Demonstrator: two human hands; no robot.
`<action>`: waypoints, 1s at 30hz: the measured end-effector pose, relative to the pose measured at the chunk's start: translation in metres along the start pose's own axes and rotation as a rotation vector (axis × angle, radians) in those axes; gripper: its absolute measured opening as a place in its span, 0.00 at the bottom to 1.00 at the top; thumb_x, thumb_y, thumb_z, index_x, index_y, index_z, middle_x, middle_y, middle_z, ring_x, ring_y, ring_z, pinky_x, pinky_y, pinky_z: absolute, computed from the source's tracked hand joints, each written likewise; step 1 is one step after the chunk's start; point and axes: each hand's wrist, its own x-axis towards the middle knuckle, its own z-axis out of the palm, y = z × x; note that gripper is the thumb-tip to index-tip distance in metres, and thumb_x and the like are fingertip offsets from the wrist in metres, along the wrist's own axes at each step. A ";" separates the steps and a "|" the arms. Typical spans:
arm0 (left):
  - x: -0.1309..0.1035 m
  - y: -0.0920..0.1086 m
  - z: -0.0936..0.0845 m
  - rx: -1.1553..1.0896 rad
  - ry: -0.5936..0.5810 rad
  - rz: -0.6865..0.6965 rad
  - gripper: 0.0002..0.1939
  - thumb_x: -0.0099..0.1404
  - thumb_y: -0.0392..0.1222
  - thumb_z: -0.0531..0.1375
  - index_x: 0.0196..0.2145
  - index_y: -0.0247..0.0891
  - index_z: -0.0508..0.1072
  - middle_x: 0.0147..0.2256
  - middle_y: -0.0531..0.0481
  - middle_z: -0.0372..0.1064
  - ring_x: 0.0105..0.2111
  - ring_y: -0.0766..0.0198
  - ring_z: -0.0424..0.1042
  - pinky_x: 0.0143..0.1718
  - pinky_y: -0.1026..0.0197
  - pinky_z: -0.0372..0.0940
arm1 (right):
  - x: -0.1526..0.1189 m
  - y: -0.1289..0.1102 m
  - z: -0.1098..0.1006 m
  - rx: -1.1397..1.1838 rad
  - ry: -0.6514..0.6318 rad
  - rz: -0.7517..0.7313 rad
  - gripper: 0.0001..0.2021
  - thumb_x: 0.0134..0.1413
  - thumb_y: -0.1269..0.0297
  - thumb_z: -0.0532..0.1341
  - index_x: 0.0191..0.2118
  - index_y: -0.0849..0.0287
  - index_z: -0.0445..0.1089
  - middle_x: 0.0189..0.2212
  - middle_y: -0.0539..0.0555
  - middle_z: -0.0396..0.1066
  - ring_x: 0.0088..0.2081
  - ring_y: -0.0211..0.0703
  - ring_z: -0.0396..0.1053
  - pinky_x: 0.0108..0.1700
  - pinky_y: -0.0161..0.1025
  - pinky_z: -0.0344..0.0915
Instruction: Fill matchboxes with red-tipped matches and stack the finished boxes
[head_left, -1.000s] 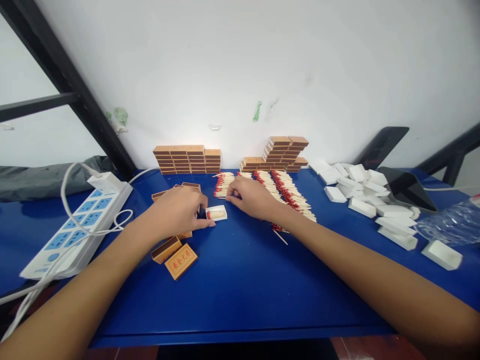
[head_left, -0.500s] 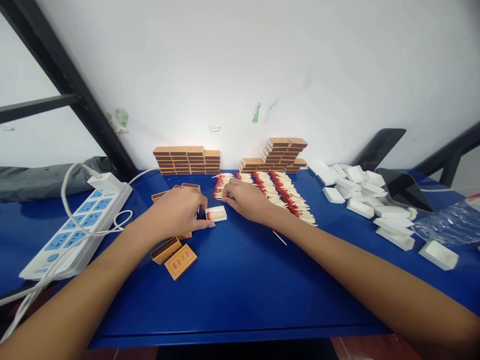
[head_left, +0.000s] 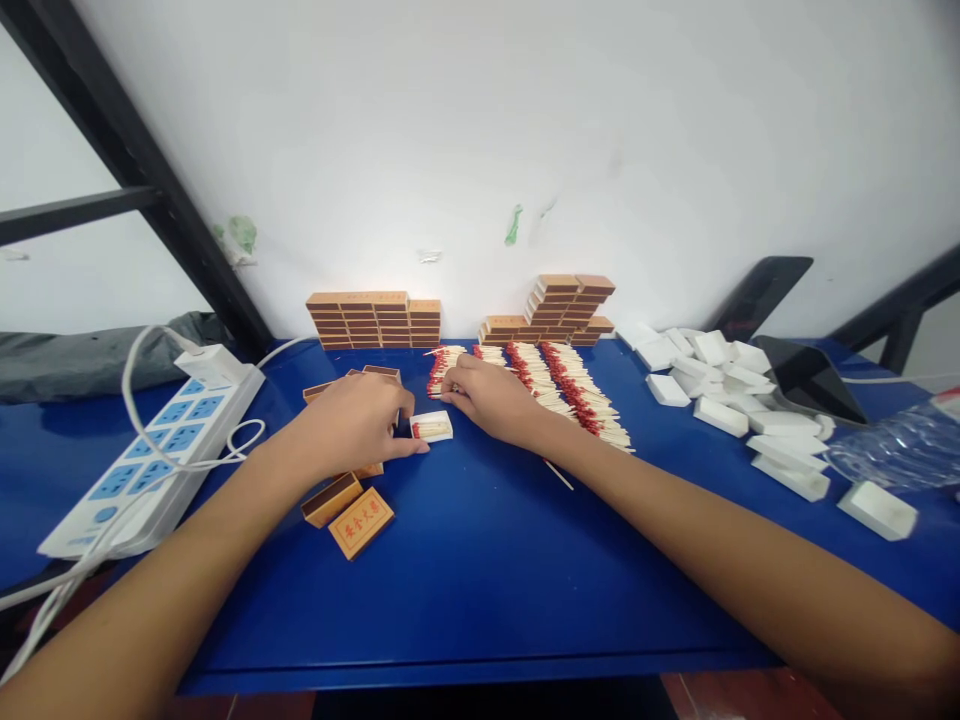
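My left hand grips the left end of a small white matchbox tray between thumb and fingers. Some red-tipped matches lie inside the tray. To its right, my right hand is closed in a pinch at the near edge of the loose matches; whatever its fingertips hold is too small to make out. More matches are spread in rows behind and beside the right forearm. Under and around the left hand lie several orange-brown matchbox sleeves, partly hidden by it.
Stacked matchboxes line the wall at the left, with another stack to the right. White empty trays are heaped at the right, near a dark stand and a plastic bottle. A power strip with cables occupies the left.
Both hands stay almost in place. My right hand has shifted very slightly left, and my left hand still holds the tray.
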 end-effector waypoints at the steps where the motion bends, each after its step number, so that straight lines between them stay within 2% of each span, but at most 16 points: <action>1: 0.000 0.000 0.000 0.002 -0.001 -0.002 0.19 0.68 0.58 0.69 0.35 0.38 0.79 0.36 0.47 0.78 0.33 0.59 0.73 0.31 0.57 0.56 | 0.000 0.000 0.000 -0.003 -0.005 0.000 0.10 0.77 0.66 0.58 0.46 0.60 0.77 0.49 0.59 0.74 0.46 0.47 0.73 0.44 0.40 0.61; 9: -0.001 -0.001 0.001 -0.015 0.007 -0.013 0.18 0.68 0.58 0.70 0.35 0.38 0.79 0.37 0.47 0.78 0.33 0.58 0.73 0.31 0.57 0.56 | -0.005 -0.002 -0.011 0.029 -0.052 0.020 0.08 0.77 0.64 0.59 0.45 0.61 0.74 0.49 0.59 0.74 0.46 0.46 0.73 0.42 0.39 0.60; 17: 0.000 -0.002 0.003 0.012 0.024 0.002 0.17 0.68 0.57 0.70 0.36 0.39 0.80 0.37 0.47 0.79 0.32 0.59 0.73 0.31 0.57 0.55 | -0.014 -0.017 -0.016 0.186 -0.054 -0.154 0.05 0.74 0.67 0.63 0.42 0.60 0.75 0.43 0.55 0.74 0.41 0.43 0.70 0.41 0.39 0.59; 22: -0.002 0.000 0.001 0.000 0.009 -0.007 0.18 0.68 0.58 0.70 0.36 0.39 0.80 0.37 0.47 0.79 0.32 0.59 0.74 0.31 0.57 0.56 | -0.006 -0.006 -0.009 0.204 0.086 -0.069 0.05 0.73 0.70 0.63 0.44 0.60 0.77 0.43 0.56 0.74 0.44 0.44 0.71 0.43 0.39 0.59; 26: -0.001 0.001 -0.001 0.012 0.002 -0.022 0.18 0.68 0.58 0.70 0.36 0.39 0.80 0.38 0.46 0.79 0.33 0.58 0.74 0.31 0.57 0.56 | -0.003 0.005 -0.002 0.150 0.043 -0.034 0.06 0.72 0.71 0.63 0.44 0.59 0.79 0.44 0.57 0.75 0.44 0.46 0.71 0.44 0.39 0.60; 30: 0.000 0.001 0.000 0.010 0.010 -0.014 0.18 0.68 0.58 0.70 0.37 0.39 0.80 0.38 0.47 0.79 0.33 0.58 0.74 0.31 0.57 0.57 | -0.003 0.005 0.002 0.103 0.046 -0.026 0.07 0.72 0.71 0.62 0.46 0.59 0.79 0.46 0.57 0.75 0.45 0.46 0.72 0.45 0.40 0.61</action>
